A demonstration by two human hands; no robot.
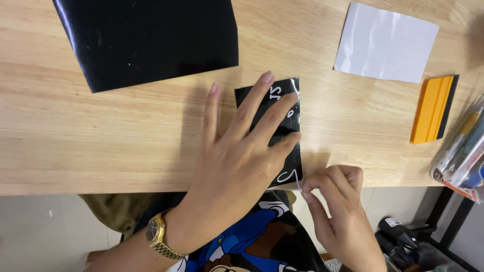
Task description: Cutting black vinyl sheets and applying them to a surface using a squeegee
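Wooden table (101, 151): left hand (237, 166) flat on black sticker (290, 108), right hand (338, 211) pinching its clear film (298, 182).

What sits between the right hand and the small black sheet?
Nothing visible. The right hand pinches a thin clear edge at the lower right corner of the small black sheet, at the table's front edge. The left hand lies flat on the sheet, beside that corner.
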